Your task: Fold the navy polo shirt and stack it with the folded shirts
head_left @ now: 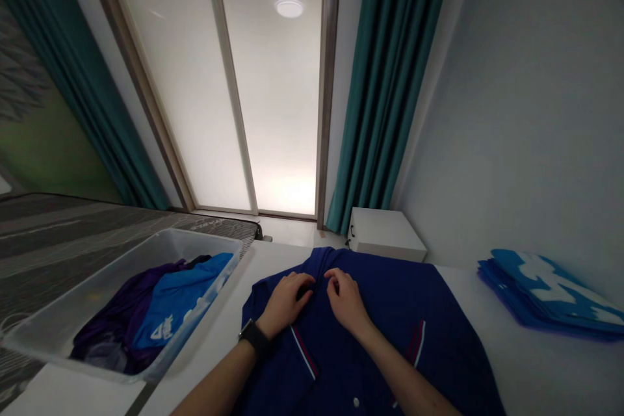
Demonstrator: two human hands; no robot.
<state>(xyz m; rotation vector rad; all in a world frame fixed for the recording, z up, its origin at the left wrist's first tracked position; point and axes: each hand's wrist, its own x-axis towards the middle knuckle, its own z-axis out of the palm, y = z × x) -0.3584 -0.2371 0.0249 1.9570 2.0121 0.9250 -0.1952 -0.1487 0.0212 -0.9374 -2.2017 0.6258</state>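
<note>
Our left hand [285, 301] and right hand [346, 300] curl loosely over the stripe-trimmed navy shirt [400, 292] on the white counter [550, 377]; we cannot tell whether either grips it.

White table [214, 322]: carries one navy shirt [390, 299], spread out at centre, red-and-white trim; one stack of folded blue cloth [546, 286], top piece patterned white, at right; one translucent bin [199, 244], left.

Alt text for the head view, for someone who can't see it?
The left hand and right hand are close together over a dark blue garment on a white table. A translucent bin of clothes is at left, folded blue clothes at right.
</note>
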